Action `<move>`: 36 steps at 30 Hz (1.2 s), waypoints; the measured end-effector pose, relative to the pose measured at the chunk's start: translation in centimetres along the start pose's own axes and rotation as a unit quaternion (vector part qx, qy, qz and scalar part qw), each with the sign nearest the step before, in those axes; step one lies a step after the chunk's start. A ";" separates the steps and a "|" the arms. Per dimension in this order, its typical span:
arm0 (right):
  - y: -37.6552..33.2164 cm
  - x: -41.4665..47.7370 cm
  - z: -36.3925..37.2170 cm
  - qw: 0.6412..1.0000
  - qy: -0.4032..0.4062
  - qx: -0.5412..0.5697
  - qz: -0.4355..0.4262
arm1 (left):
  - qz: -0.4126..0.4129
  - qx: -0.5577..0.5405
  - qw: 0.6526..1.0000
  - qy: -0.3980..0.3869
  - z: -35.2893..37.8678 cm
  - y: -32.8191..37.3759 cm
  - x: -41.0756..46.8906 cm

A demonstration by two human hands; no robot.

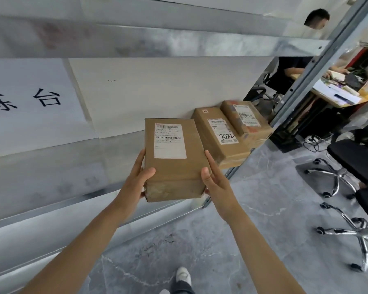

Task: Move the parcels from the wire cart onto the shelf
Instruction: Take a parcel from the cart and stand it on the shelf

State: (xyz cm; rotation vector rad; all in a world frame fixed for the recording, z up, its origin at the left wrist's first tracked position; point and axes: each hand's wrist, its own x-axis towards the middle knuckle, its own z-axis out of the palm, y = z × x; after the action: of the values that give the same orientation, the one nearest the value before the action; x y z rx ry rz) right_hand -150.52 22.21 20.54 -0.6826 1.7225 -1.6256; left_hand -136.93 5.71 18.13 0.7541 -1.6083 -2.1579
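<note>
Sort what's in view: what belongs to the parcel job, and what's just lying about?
Job: held parcel, gripped by left hand and right hand; middle parcel and far parcel already on the shelf.
Lying about: paper sign, office chairs, desk with papers, floor cables.

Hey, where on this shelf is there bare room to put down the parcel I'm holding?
Free: the bare stretch of shelf left of the held parcel, between the sign and the front lip. Crowded: the right end, where the handwritten parcel and the end parcel sit side by side beside the upright post; your right hand fills the gap beside them.
</note>
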 end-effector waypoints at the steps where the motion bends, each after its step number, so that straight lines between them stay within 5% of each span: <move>1: -0.2 0.7 -0.9 1.000 -0.008 -0.007 -0.006 | 0.006 -0.001 1.000 0.009 0.7 0.0 0.6; 14: 2.5 6.6 -7.4 0.979 -0.018 -0.195 -0.053 | 0.011 -0.005 0.996 0.091 7.0 -3.1 5.8; 23: 2.9 9.1 -8.9 0.904 0.011 -0.418 -0.089 | 0.031 0.192 0.977 0.092 8.2 -2.6 6.5; 29: 1.8 10.6 -8.9 0.813 0.014 -0.566 -0.133 | 0.041 0.260 0.958 0.115 8.3 -2.5 7.4; 36: 1.2 12.5 -8.2 0.805 0.006 -0.582 -0.117 | 0.048 0.277 0.952 0.124 7.4 -2.9 8.8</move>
State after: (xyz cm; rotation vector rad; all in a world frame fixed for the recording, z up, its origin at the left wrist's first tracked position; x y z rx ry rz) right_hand -164.72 18.10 17.99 -1.4620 2.6501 -0.4844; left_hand -148.24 7.32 15.10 1.0304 -2.0743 -1.4718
